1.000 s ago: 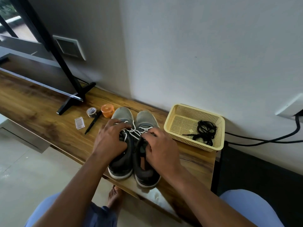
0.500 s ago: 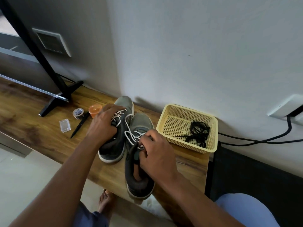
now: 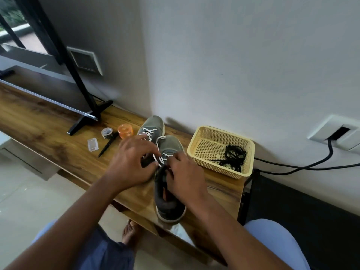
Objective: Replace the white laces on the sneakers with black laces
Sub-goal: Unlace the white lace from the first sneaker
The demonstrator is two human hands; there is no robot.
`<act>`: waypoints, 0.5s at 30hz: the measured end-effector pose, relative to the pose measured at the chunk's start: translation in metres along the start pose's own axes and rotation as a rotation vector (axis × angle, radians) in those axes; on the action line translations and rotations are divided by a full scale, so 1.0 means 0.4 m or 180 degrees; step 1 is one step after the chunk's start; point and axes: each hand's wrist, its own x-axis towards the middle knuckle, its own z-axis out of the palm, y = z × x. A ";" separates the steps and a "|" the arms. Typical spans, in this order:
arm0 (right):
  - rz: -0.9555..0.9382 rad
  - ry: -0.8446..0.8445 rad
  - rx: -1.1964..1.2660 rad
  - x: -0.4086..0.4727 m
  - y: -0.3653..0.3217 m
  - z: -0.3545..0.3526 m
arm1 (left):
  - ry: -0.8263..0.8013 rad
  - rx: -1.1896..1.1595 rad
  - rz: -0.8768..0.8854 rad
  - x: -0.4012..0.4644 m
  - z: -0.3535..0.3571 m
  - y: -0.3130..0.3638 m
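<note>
Two grey sneakers with white laces stand on the wooden shelf point(image 3: 48, 133). The left sneaker point(image 3: 153, 124) sits further back against the wall, the right sneaker point(image 3: 168, 199) is closer to me with its heel at the front edge. My left hand point(image 3: 132, 162) and my right hand point(image 3: 185, 178) meet over the right sneaker's tongue, fingers curled and pinching its white lace point(image 3: 159, 158). The black laces point(image 3: 232, 156) lie bundled in the yellow basket point(image 3: 202, 137) to the right.
Left of the sneakers lie an orange round container point(image 3: 125, 131), a tape roll point(image 3: 107, 132), a black pen point(image 3: 108, 146) and a small clear box point(image 3: 93, 147). A black stand foot point(image 3: 87, 117) rests further left. Black cables point(image 3: 303, 166) run along the wall on the right.
My left hand let go of the left sneaker, which now stands further back, and came over to the right sneaker's lace. My right hand stayed on the right sneaker.
</note>
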 end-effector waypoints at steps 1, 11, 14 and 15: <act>-0.0010 0.0065 0.0107 -0.006 0.004 -0.002 | -0.0182 0.0222 -0.0136 -0.018 0.005 0.019; 0.0053 -0.0507 0.0342 -0.002 -0.019 -0.054 | -0.0248 0.0693 -0.0676 -0.077 0.047 0.048; 0.0389 -0.0840 0.0897 0.020 -0.007 -0.085 | 0.0143 0.0513 -0.0753 -0.083 0.060 0.046; 0.0465 -0.0918 0.1085 0.022 -0.002 -0.094 | 0.0218 0.0485 -0.0820 -0.083 0.063 0.045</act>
